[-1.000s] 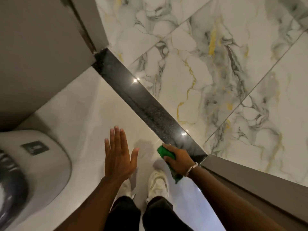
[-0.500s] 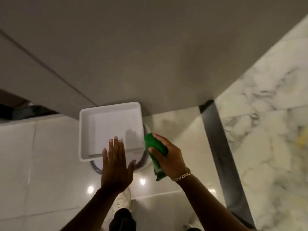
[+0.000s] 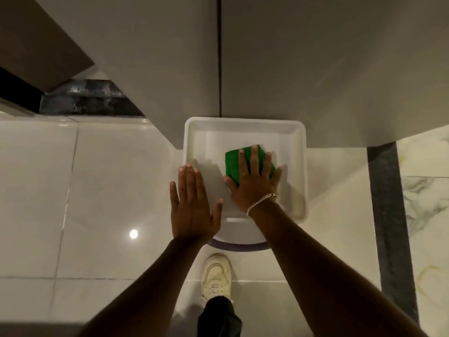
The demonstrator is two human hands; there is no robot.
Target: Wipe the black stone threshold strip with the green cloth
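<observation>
My right hand point(image 3: 254, 181) lies flat, fingers spread, palm down on the green cloth point(image 3: 234, 164), pressing it into the white tray point(image 3: 302, 166) at centre frame. So it's not clenched, more a flat press than a pinch; whether the thumb hooks under the cloth edge I can't tell. Left hand point(image 3: 192, 203) is flat and open too, holding nothing, over the tray's left rim.

The black stone threshold strip point(image 3: 386, 215) sits at the right side of the frame, well apart from the tray. Its long axis runs top-to-bottom w/ a slight lean, from under the grey panel point(image 3: 315, 57) down toward lower right. It lies to the right of the cloth, so the right hand is clearly the nearer one, w/ pale floor tile point(image 3: 340, 203) between.

Judgement: next move needs the cloth gathered up, carried rightward across that tile, then stroked along the strip's length, not across it. Left hand is too far over to help there.
</observation>
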